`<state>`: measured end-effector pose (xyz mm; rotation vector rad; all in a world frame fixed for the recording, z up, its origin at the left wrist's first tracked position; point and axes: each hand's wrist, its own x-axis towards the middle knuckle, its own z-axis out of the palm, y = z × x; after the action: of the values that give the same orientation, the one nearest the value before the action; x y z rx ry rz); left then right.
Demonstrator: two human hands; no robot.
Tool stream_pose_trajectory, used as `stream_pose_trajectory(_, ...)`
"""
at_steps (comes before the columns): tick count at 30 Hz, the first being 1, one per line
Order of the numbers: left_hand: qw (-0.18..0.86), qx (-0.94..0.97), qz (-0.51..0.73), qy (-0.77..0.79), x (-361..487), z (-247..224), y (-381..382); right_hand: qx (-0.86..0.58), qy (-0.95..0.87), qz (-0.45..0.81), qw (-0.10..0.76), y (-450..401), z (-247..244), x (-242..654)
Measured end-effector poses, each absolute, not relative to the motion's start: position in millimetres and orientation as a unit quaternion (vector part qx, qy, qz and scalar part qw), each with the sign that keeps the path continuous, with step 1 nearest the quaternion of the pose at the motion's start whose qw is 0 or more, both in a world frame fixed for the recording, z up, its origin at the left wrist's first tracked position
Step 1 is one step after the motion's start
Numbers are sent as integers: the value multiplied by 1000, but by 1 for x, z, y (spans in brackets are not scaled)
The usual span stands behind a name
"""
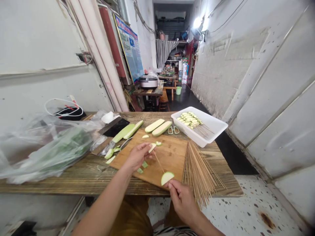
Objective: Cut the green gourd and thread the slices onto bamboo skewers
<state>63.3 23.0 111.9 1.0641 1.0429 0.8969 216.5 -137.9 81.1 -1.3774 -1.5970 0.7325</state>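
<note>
The left hand (140, 157) pinches a small slice (152, 147) touching a thin stick (157, 159), the right hand (183, 195) a half-round slice (167, 178) that could split if pushed hard.

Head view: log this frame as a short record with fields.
Left hand: pinches a pale slice at the skewer's far end
Right hand: holds a half-round slice at its near end
Board: under the skewer
Loose sticks: fanned out, right of the board
Tray: holds skewered slices
Background: person at a far table
</note>
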Motion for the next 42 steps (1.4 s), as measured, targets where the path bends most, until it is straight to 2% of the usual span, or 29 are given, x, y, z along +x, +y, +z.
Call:
stream_pose_trajectory(12, 733, 307, 390, 465, 53, 122, 20, -557, -646, 309, 421, -142, 81, 214)
stream_pose_trajectory(42, 715, 328, 408, 462, 62, 128, 20, -565, -635, 310, 426, -140, 79, 215)
